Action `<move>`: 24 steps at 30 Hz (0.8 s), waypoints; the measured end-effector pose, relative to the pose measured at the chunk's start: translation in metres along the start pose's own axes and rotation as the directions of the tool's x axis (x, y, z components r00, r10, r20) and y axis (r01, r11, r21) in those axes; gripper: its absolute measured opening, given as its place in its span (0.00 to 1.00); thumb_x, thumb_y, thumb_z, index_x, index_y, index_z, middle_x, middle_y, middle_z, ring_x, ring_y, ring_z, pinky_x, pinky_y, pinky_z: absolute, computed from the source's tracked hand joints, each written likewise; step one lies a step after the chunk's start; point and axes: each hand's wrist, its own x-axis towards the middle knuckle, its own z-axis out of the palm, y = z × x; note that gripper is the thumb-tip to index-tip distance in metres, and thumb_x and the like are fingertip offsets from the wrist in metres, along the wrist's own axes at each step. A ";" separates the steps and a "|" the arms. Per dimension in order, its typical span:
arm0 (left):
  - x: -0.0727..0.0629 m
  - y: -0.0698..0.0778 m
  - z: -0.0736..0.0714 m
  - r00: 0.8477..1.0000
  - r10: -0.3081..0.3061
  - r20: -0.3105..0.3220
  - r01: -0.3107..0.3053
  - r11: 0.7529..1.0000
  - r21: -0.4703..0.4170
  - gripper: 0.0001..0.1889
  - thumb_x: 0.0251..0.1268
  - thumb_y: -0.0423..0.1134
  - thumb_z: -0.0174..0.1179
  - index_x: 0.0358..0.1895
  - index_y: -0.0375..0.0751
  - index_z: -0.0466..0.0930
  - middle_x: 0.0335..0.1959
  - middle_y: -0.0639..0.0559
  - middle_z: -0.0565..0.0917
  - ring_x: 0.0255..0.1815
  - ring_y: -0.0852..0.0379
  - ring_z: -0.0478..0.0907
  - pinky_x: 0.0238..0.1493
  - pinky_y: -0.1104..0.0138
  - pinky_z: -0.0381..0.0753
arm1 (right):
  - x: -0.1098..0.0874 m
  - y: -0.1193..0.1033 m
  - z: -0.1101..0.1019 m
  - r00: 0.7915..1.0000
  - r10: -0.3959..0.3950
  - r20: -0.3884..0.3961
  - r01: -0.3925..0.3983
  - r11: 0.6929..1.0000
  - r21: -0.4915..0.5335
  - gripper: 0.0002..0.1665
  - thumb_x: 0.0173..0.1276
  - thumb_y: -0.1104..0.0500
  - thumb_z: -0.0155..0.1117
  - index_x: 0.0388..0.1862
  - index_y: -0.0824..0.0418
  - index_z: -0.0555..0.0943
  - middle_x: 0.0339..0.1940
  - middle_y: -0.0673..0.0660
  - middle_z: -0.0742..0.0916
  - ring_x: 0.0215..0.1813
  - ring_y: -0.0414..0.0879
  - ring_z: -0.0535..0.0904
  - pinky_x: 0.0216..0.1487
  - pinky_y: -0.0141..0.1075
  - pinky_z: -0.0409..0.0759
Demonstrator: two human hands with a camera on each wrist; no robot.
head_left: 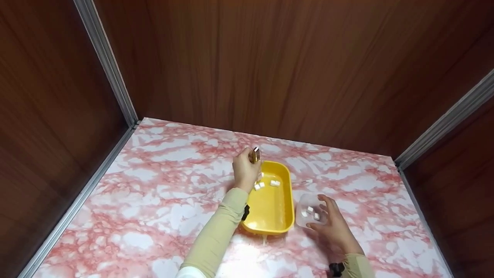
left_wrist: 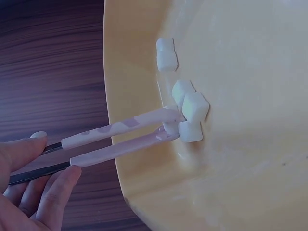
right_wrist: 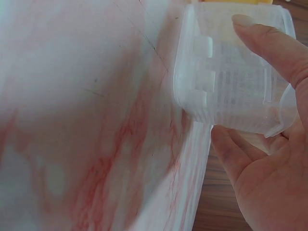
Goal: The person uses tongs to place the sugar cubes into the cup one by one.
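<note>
My left hand (head_left: 247,172) pinches a pair of slim tongs (left_wrist: 120,137), dark at the grip and pale toward the tips, over the left side of a yellow tray (head_left: 270,208). The tong tips reach down to a small white cube (left_wrist: 171,122) against the tray wall, right beside other white cubes (left_wrist: 196,107). Two more cubes (left_wrist: 167,61) lie along the same wall. With thumb and fingers spread around it, my right hand (head_left: 334,222) holds a clear plastic container (right_wrist: 231,72) on the table, right of the tray. Several white cubes (head_left: 310,209) sit inside the container.
The table (head_left: 154,227) has a red-and-white marbled top. Brown wood-grain panels (head_left: 247,69) enclose it at the back and both sides, with metal rails (head_left: 112,61) in the corners.
</note>
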 end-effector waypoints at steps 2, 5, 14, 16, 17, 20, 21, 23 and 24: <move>0.000 0.000 0.000 1.000 -0.001 0.001 0.001 1.000 0.001 0.12 0.46 0.28 0.73 0.26 0.41 0.77 0.20 0.53 0.81 0.23 0.57 0.78 0.30 0.64 0.80 | 0.000 0.000 0.000 1.000 0.004 0.002 -0.004 1.000 0.005 0.58 0.48 0.63 0.79 0.73 0.55 0.55 0.72 0.56 0.60 0.71 0.62 0.57 0.63 0.50 0.69; 0.000 0.000 0.000 1.000 -0.004 0.000 0.004 1.000 -0.013 0.12 0.46 0.27 0.73 0.26 0.41 0.77 0.20 0.52 0.81 0.23 0.57 0.78 0.29 0.63 0.80 | 0.001 0.001 0.000 1.000 0.010 0.005 -0.010 1.000 -0.003 0.58 0.48 0.62 0.79 0.73 0.55 0.55 0.73 0.56 0.60 0.71 0.62 0.58 0.63 0.50 0.69; -0.001 0.001 0.000 1.000 0.003 0.016 -0.003 0.999 -0.041 0.12 0.44 0.26 0.73 0.26 0.40 0.78 0.19 0.54 0.81 0.22 0.59 0.78 0.29 0.65 0.79 | 0.002 0.002 -0.001 1.000 0.004 0.005 -0.004 1.000 -0.026 0.59 0.48 0.61 0.80 0.73 0.55 0.54 0.72 0.55 0.60 0.71 0.63 0.58 0.64 0.50 0.68; -0.001 0.002 -0.001 1.000 0.005 0.017 -0.004 0.998 -0.056 0.12 0.44 0.26 0.73 0.26 0.40 0.78 0.19 0.53 0.81 0.22 0.59 0.78 0.29 0.65 0.79 | 0.002 0.002 -0.001 1.000 0.001 0.001 -0.001 0.999 -0.035 0.59 0.48 0.60 0.80 0.73 0.55 0.54 0.72 0.55 0.60 0.71 0.63 0.58 0.64 0.51 0.68; -0.001 0.002 -0.002 1.000 0.006 0.017 -0.005 0.998 -0.065 0.11 0.44 0.26 0.73 0.26 0.40 0.78 0.19 0.53 0.81 0.22 0.59 0.78 0.29 0.65 0.79 | 0.002 0.002 -0.001 1.000 0.001 0.001 -0.001 0.999 -0.034 0.59 0.48 0.60 0.80 0.73 0.55 0.54 0.72 0.55 0.60 0.71 0.63 0.58 0.64 0.51 0.68; -0.002 0.003 -0.003 1.000 0.011 0.015 -0.010 0.997 -0.080 0.11 0.44 0.26 0.73 0.26 0.40 0.78 0.19 0.53 0.81 0.22 0.59 0.77 0.28 0.66 0.79 | 0.001 0.002 -0.001 1.000 -0.001 -0.004 0.001 0.999 -0.042 0.59 0.48 0.60 0.80 0.73 0.55 0.54 0.72 0.54 0.61 0.71 0.62 0.59 0.64 0.51 0.67; -0.002 0.004 -0.004 1.000 0.013 0.014 -0.011 0.997 -0.081 0.11 0.44 0.27 0.73 0.26 0.40 0.78 0.19 0.53 0.81 0.22 0.60 0.77 0.28 0.66 0.79 | 0.001 0.002 -0.001 1.000 -0.003 -0.004 0.003 0.999 -0.044 0.59 0.48 0.60 0.80 0.73 0.55 0.54 0.72 0.55 0.61 0.71 0.62 0.59 0.64 0.52 0.67; -0.002 0.004 -0.005 1.000 0.014 0.012 -0.013 0.996 -0.083 0.11 0.44 0.27 0.73 0.26 0.40 0.78 0.20 0.53 0.81 0.22 0.60 0.77 0.28 0.66 0.79 | 0.001 0.002 -0.001 1.000 -0.007 -0.004 0.006 0.999 -0.047 0.58 0.48 0.60 0.80 0.73 0.55 0.54 0.72 0.55 0.61 0.71 0.62 0.59 0.64 0.51 0.68; -0.003 0.005 -0.006 1.000 0.015 0.012 -0.013 0.996 -0.083 0.11 0.44 0.27 0.73 0.26 0.40 0.78 0.20 0.53 0.81 0.22 0.60 0.77 0.28 0.67 0.79 | 0.001 0.002 -0.001 1.000 -0.011 -0.004 0.010 0.999 -0.051 0.58 0.48 0.59 0.80 0.73 0.56 0.54 0.72 0.55 0.61 0.71 0.63 0.59 0.64 0.52 0.68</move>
